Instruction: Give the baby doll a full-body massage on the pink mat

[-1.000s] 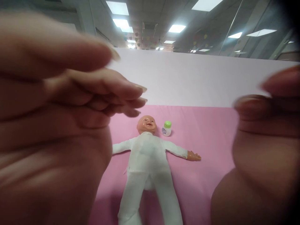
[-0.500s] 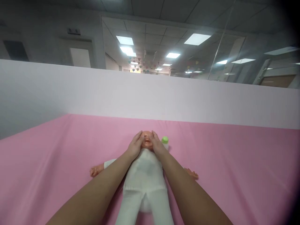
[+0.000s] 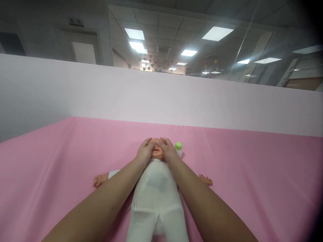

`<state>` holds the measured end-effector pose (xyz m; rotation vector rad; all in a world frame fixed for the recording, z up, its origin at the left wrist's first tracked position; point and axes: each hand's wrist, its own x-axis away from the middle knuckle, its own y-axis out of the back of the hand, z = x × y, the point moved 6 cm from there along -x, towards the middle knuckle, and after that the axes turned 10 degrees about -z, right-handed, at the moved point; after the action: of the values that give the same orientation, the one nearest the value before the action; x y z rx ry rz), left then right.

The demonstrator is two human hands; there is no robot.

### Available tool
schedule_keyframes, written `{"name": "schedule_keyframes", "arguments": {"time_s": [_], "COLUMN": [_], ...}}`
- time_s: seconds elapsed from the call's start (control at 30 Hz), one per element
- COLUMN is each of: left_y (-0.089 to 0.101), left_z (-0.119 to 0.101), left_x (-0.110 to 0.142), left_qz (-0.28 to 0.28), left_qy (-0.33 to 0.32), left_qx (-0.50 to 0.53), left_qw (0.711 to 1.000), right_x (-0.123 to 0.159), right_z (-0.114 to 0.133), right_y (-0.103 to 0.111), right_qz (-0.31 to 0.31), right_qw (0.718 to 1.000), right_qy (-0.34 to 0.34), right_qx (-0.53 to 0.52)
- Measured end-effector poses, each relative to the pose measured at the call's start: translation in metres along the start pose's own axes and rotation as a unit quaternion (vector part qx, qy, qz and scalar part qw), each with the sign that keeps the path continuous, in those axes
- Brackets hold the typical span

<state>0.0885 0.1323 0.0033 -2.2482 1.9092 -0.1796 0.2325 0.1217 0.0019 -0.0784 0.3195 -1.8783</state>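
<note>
A baby doll (image 3: 156,188) in a white suit lies on its back on the pink sheet (image 3: 252,181), arms spread. My left hand (image 3: 144,152) rests on the left side of the doll's head, fingers curved over the forehead. On the right side lies my right hand (image 3: 167,150), its fingers also curled over the face. Both hands nearly meet above the doll's nose, and only the mouth area shows between them. A small white bottle with a green cap (image 3: 178,148) stands just right of the head, close to my right hand.
A pale partition wall (image 3: 176,101) stands behind the pink sheet. Above it are ceiling lights and glass walls of a larger room.
A second ago my hands were close to the camera and blurred. They reached to the doll's head, then slid from its cheeks up over the face and forehead.
</note>
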Motion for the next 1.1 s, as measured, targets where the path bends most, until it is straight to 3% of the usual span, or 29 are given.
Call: {"name": "schedule_keyframes", "arguments": {"time_s": [0.17, 0.4, 0.57, 0.73, 0.9, 1.1], "left_y": [-0.001, -0.006, -0.007, -0.005, -0.004, -0.003], "left_z": [0.004, 0.006, 0.005, 0.007, 0.008, 0.010], "left_x": [-0.002, -0.006, -0.012, -0.012, -0.010, -0.016], "left_qz": [-0.028, -0.037, -0.031, -0.013, 0.017, 0.002], "left_qy": [-0.006, 0.013, 0.029, 0.030, 0.008, -0.023], "left_qx": [0.008, 0.065, 0.109, 0.124, 0.095, 0.050], "left_qw": [1.000, 0.997, 0.993, 0.992, 0.995, 0.998], "right_x": [0.006, -0.002, -0.016, -0.011, -0.002, -0.010], "right_z": [0.010, -0.005, -0.015, -0.014, -0.005, -0.004], "right_y": [0.001, -0.004, -0.004, -0.003, -0.005, 0.000], "right_qz": [-0.014, -0.014, -0.013, 0.001, 0.022, -0.040], "right_qw": [0.998, 0.996, 0.993, 0.991, 0.998, 0.997], "right_qy": [-0.052, -0.028, -0.021, -0.027, 0.016, 0.059], "right_qx": [0.014, -0.089, -0.114, -0.129, -0.050, 0.019]}}
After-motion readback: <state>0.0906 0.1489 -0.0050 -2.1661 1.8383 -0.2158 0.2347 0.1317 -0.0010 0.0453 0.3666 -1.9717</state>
